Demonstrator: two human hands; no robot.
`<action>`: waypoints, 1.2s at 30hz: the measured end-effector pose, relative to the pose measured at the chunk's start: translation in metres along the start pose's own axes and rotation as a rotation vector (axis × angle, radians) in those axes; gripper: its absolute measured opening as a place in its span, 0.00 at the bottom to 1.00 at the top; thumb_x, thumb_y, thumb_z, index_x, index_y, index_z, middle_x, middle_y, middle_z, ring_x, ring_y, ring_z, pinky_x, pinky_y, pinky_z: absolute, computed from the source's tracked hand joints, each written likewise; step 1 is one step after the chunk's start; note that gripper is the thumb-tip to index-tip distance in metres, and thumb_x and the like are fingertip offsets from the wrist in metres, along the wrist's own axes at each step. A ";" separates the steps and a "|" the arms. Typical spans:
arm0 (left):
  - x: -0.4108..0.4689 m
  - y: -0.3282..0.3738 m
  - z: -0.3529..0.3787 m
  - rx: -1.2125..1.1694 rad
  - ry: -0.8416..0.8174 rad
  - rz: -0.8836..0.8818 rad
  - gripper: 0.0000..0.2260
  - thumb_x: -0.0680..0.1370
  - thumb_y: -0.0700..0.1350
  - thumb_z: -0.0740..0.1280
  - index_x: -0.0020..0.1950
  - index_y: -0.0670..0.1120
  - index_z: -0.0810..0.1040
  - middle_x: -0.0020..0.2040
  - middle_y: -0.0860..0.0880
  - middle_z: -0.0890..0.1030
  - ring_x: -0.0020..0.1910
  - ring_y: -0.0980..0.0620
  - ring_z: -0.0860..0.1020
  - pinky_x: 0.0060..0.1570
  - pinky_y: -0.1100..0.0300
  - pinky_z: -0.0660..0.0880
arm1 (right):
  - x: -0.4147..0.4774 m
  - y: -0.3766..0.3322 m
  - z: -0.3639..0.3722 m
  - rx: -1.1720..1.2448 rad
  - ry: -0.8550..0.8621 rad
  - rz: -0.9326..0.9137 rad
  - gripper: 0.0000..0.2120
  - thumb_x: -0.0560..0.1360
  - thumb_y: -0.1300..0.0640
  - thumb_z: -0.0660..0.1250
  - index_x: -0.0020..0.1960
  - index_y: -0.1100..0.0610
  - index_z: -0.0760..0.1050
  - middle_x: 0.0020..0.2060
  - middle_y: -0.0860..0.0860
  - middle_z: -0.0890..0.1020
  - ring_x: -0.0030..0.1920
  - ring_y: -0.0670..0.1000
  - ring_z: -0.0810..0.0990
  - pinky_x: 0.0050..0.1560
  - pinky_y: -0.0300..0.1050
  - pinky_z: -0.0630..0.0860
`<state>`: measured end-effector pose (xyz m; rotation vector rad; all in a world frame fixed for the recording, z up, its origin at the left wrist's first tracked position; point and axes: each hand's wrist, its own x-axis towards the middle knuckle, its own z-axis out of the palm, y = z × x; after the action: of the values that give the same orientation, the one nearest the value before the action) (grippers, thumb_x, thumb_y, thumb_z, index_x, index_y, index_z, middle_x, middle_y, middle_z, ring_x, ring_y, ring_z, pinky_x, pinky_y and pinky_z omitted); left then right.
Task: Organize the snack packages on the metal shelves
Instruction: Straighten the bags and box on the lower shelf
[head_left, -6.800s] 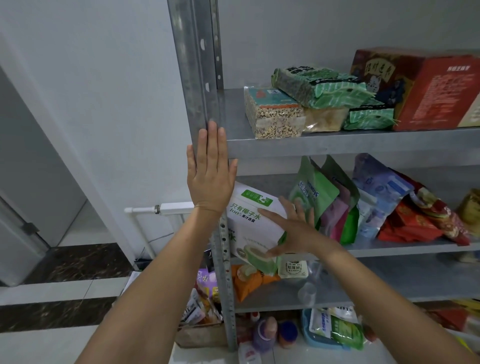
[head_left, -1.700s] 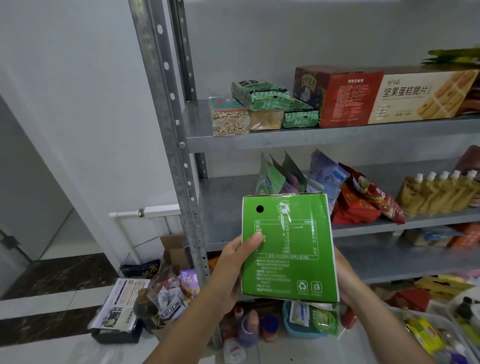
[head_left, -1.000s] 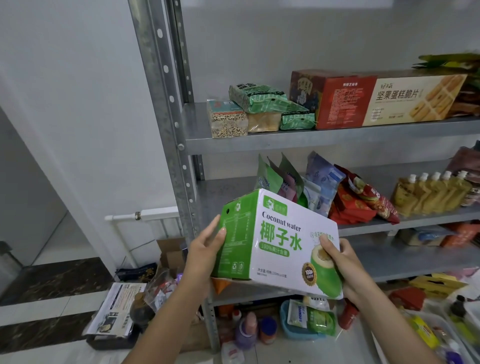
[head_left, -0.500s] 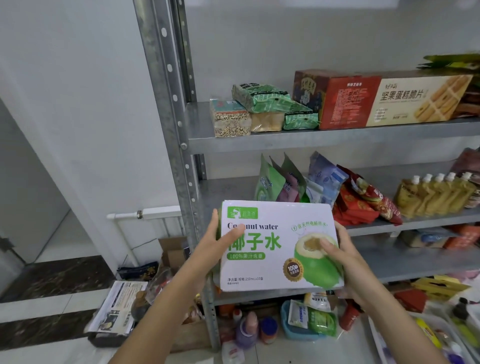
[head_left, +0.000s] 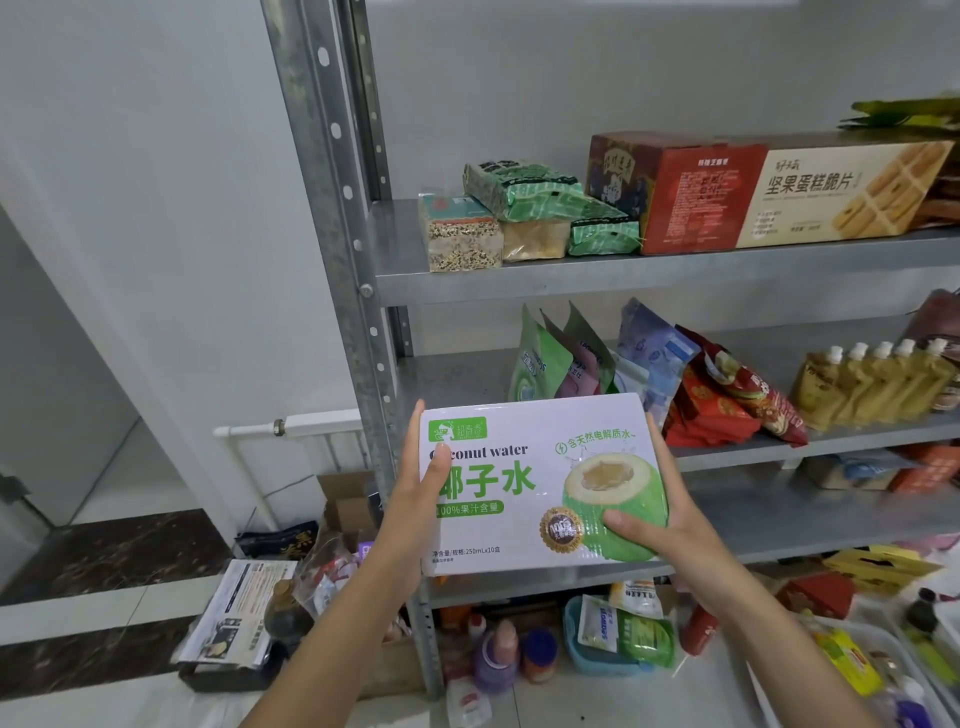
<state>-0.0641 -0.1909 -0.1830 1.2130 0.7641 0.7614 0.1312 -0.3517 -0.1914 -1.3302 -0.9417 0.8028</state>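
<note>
Left hand (head_left: 415, 499) and right hand (head_left: 657, 519) grip the coconut water box (head_left: 535, 488) by its short ends; stiff, shrink-wrapped, likely heavy and slippery, so support underneath

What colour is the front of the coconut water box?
Coconut water box: white with green lettering and a green coconut; head view.

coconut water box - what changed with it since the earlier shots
The coconut water box came off the left end of the middle shelf. The left hand left the shelf post and joined the right hand; together they turned the box from its green back to its white front, now held facing the camera. The snack bags and the biscuit box stayed put.
</note>
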 end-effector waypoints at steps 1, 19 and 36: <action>0.001 -0.001 -0.001 0.017 -0.001 -0.001 0.23 0.84 0.50 0.56 0.72 0.72 0.54 0.58 0.52 0.83 0.48 0.50 0.85 0.38 0.53 0.82 | 0.000 0.001 0.001 -0.005 0.006 -0.007 0.48 0.61 0.53 0.78 0.70 0.28 0.55 0.62 0.39 0.78 0.61 0.45 0.78 0.50 0.38 0.79; 0.007 -0.006 -0.029 -0.060 -0.073 0.020 0.44 0.67 0.35 0.75 0.74 0.62 0.61 0.58 0.44 0.83 0.54 0.41 0.82 0.50 0.40 0.80 | 0.017 0.008 -0.002 0.189 0.112 0.078 0.32 0.67 0.35 0.72 0.69 0.36 0.68 0.69 0.41 0.73 0.69 0.48 0.72 0.68 0.57 0.69; 0.011 -0.005 -0.011 0.721 -0.047 0.169 0.38 0.76 0.60 0.64 0.79 0.58 0.45 0.78 0.60 0.41 0.76 0.57 0.44 0.74 0.47 0.51 | 0.023 0.030 0.002 0.209 0.097 0.134 0.53 0.44 0.41 0.85 0.64 0.59 0.72 0.56 0.57 0.83 0.56 0.56 0.82 0.54 0.48 0.81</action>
<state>-0.0665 -0.1772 -0.1912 1.9551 0.9415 0.6020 0.1408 -0.3275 -0.2190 -1.2463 -0.6780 0.9052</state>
